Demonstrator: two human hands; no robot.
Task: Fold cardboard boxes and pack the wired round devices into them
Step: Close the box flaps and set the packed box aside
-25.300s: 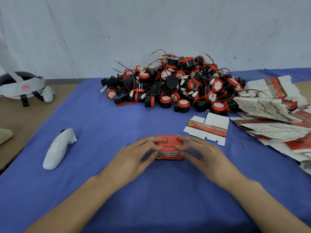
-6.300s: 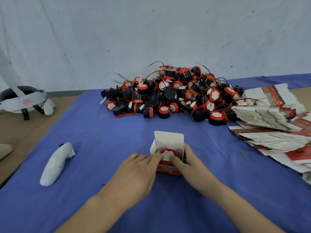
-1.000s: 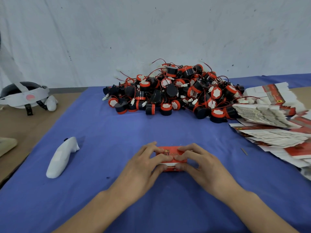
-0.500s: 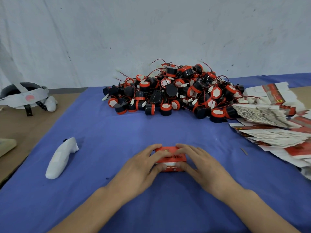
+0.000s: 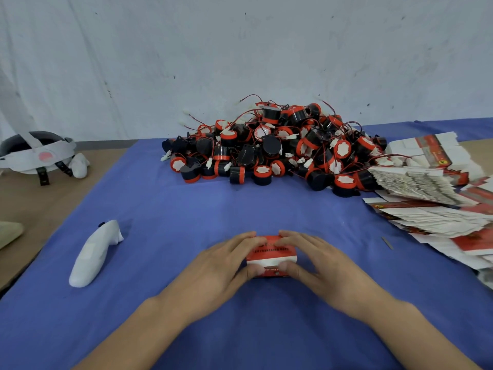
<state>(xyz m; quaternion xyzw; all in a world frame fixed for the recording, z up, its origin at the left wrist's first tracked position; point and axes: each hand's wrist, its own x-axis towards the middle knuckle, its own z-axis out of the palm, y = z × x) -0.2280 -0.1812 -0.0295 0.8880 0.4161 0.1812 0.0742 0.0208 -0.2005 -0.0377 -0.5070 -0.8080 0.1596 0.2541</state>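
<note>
Far left: a grey-and-white strapped headset [image 5: 37, 153] on the bare brown tabletop, then a white plastic handheld controller [image 5: 93, 255] lying on the blue cloth [image 5: 173, 209]. Centre front: the left hand [image 5: 221, 265] and right hand [image 5: 320, 263] grip a small closed red-and-white cardboard box [image 5: 270, 256] resting on the cloth, fingers held together and curled over its top, thumbs pressed on its near face. Behind: a heap of black-and-red wired round devices [image 5: 280, 148]. Right: stacks of flat red-and-white cardboard blanks [image 5: 426, 198].

white controller [image 5: 94, 254] on blue cloth [image 5: 186, 209], headset [image 5: 37, 153] far left
</note>
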